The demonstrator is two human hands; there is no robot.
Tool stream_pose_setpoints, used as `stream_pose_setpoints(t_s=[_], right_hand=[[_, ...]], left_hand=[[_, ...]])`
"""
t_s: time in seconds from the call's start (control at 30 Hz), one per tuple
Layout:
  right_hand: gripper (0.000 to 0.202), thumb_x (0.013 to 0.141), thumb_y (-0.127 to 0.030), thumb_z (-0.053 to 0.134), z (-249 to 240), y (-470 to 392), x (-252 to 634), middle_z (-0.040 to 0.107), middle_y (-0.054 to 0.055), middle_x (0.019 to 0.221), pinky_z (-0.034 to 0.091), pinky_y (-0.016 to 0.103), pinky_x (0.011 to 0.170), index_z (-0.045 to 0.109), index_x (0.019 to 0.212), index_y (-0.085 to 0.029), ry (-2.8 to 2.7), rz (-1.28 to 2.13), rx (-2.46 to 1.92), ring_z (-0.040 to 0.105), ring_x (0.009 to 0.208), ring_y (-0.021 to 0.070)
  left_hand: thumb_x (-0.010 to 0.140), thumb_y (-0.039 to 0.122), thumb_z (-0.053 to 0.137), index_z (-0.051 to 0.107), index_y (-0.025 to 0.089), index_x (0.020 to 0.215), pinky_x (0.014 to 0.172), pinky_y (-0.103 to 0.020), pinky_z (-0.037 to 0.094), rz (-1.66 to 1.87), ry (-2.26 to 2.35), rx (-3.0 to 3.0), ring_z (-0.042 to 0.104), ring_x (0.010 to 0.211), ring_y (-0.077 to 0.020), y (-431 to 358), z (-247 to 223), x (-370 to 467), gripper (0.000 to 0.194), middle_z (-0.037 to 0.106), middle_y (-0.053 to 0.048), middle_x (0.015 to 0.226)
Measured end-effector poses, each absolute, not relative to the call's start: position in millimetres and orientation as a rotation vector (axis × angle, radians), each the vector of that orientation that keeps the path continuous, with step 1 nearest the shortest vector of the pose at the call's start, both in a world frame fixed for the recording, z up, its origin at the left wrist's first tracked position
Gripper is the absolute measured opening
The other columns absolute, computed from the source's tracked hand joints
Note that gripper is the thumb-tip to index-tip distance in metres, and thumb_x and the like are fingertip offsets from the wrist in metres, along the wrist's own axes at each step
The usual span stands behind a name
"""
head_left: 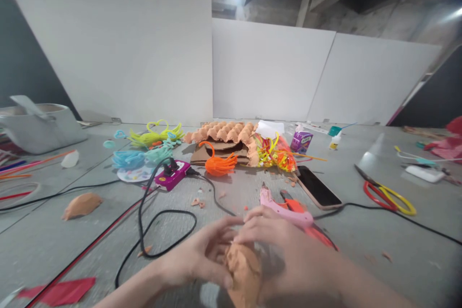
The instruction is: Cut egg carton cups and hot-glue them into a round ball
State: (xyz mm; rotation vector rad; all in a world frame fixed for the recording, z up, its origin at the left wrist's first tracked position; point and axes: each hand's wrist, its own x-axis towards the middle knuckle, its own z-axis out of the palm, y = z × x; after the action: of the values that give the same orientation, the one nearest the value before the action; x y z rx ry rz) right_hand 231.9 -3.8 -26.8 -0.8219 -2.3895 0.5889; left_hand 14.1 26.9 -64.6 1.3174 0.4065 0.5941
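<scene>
Low in the middle of the head view is a rounded, crumpled tan piece (244, 272) with the colour and look of egg-carton pulp. My left hand (205, 256) curls round its left side, the thumb pressed against it. My right hand (279, 245) wraps its far and right sides, with fingertips meeting those of my left hand; some fingers are hidden. Just beyond my right hand lie a pink hot glue gun (285, 209) and an orange-red tool (296, 204), partly covered by it. Small tan scraps (198, 203) are scattered on the surface.
Farther off are egg cartons (227, 131), orange pipe cleaners (220, 163) and a purple power strip (172, 174) with looping black cables. To the right lie a phone (319, 187) and scissors (384, 195). Leftward are another tan piece (82, 205) and a pale bucket (43, 127).
</scene>
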Motion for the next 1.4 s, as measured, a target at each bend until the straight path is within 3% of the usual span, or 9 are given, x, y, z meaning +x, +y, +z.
stream_pose_setpoints(t_s=[0.2, 0.33, 0.4, 0.53, 0.77, 1.0, 1.1, 1.2, 1.4], right_hand=[[0.077, 0.065, -0.041, 0.080, -11, 7, 252, 0.050, 0.003, 0.134, 0.036, 0.035, 0.103, 0.044, 0.132, -0.028, -2.442, 0.538, -1.085, 0.044, 0.124, 0.0218], [0.033, 0.086, -0.030, 0.058, -12, 26, 281, 0.055, 0.009, 0.122, 0.039, 0.038, 0.097, 0.054, 0.117, -0.020, -2.429, 0.187, -1.457, 0.048, 0.114, 0.0231], [0.020, 0.083, -0.020, 0.057, -23, 35, 292, 0.060, 0.010, 0.107, 0.042, 0.040, 0.090, 0.060, 0.103, -0.018, -2.499, 0.084, -1.543, 0.053, 0.103, 0.0252], [0.026, 0.068, -0.004, 0.061, -49, 44, 300, 0.064, 0.006, 0.088, 0.044, 0.036, 0.077, 0.064, 0.089, -0.018, -2.575, 0.105, -1.560, 0.058, 0.087, 0.0240], [0.024, 0.065, 0.003, 0.051, -63, 41, 289, 0.059, 0.007, 0.085, 0.041, 0.029, 0.059, 0.058, 0.079, -0.015, -2.448, 0.007, -1.664, 0.060, 0.070, 0.0190], [0.028, 0.076, -0.018, 0.050, -28, 31, 283, 0.057, 0.011, 0.103, 0.046, 0.037, 0.073, 0.051, 0.104, -0.015, -2.214, -0.119, -1.515, 0.058, 0.087, 0.0246], [0.011, 0.080, -0.021, 0.044, -15, 25, 282, 0.058, 0.003, 0.081, 0.046, 0.031, 0.061, 0.053, 0.087, -0.020, -2.046, -0.021, -1.388, 0.057, 0.070, 0.0194], [0.010, 0.081, -0.025, 0.046, -12, 21, 279, 0.056, -0.001, 0.065, 0.045, 0.028, 0.055, 0.052, 0.074, -0.023, -1.892, 0.187, -1.464, 0.056, 0.059, 0.0172], [0.024, 0.082, -0.041, 0.052, -17, 16, 273, 0.068, 0.005, 0.095, 0.047, 0.034, 0.079, 0.060, 0.092, -0.021, -1.693, 0.466, -1.535, 0.063, 0.085, 0.0231]], left_hand=[[0.050, 0.026, 0.089, 0.062, 0.025, 0.107, 0.077, -0.029, 0.047, 0.762, 0.539, 1.066, 0.064, 0.089, -0.0191, 28, -69, 17, 0.064, 0.067, -0.002, 0.097], [0.057, 0.018, 0.084, 0.061, 0.026, 0.105, 0.074, -0.026, 0.046, 1.035, 0.704, 1.002, 0.064, 0.082, -0.0161, 33, -72, 16, 0.054, 0.067, -0.001, 0.093], [0.058, 0.015, 0.083, 0.061, 0.025, 0.103, 0.074, -0.025, 0.046, 1.058, 0.739, 1.035, 0.063, 0.082, -0.0155, 34, -74, 15, 0.051, 0.068, -0.001, 0.092], [0.060, 0.017, 0.082, 0.061, 0.025, 0.102, 0.076, -0.024, 0.046, 1.073, 0.769, 1.098, 0.063, 0.086, -0.0164, 33, -77, 14, 0.047, 0.068, -0.001, 0.093], [0.063, 0.020, 0.080, 0.058, 0.026, 0.102, 0.075, -0.021, 0.046, 1.137, 0.823, 1.056, 0.063, 0.086, -0.0149, 32, -79, 12, 0.046, 0.068, -0.001, 0.095], [0.058, 0.018, 0.081, 0.055, 0.026, 0.094, 0.073, -0.021, 0.047, 1.184, 0.869, 1.083, 0.064, 0.083, -0.0149, 31, -79, 15, 0.045, 0.069, 0.002, 0.088], [0.057, 0.019, 0.081, 0.058, 0.025, 0.090, 0.071, -0.022, 0.047, 1.154, 0.849, 1.118, 0.064, 0.081, -0.0161, 29, -77, 17, 0.040, 0.068, 0.001, 0.084], [0.058, 0.021, 0.080, 0.063, 0.021, 0.085, 0.066, -0.020, 0.045, 1.139, 0.853, 1.183, 0.061, 0.077, -0.0147, 29, -75, 17, 0.032, 0.066, 0.002, 0.079], [0.071, 0.040, 0.071, 0.062, 0.018, 0.092, 0.055, -0.022, 0.044, 1.028, 0.906, 1.209, 0.060, 0.063, -0.0141, 30, -82, 15, 0.032, 0.062, 0.000, 0.075]])
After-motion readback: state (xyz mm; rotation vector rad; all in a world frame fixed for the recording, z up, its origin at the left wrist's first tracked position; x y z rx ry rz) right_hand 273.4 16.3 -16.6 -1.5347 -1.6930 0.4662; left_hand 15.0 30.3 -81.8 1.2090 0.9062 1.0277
